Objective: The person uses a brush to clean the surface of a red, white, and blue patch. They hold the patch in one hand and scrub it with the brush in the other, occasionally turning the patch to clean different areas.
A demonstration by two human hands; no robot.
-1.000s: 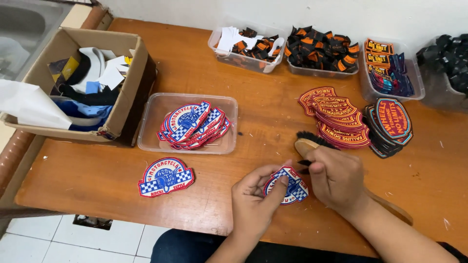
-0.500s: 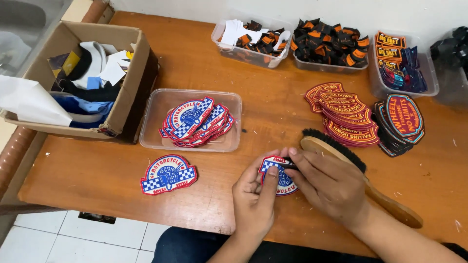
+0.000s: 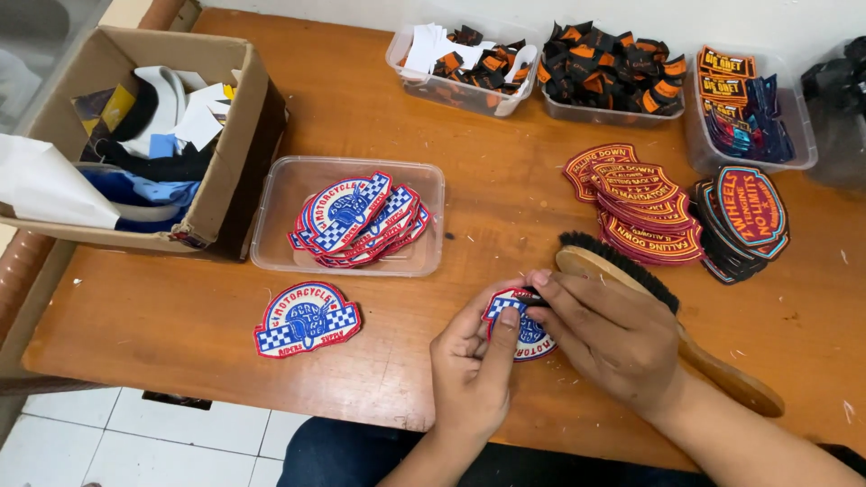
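Around my wooden table (image 3: 162,343) I see a cardboard box (image 3: 230,185) of scraps, a clear tray (image 3: 280,194) of round patches, red patch stacks (image 3: 636,203), and bins (image 3: 451,90) of labels.

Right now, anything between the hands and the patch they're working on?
Nothing visible. Both the left hand and the right hand are already on the patch, fingers touching it directly. The brush lies behind the right hand, not between either hand and the patch.
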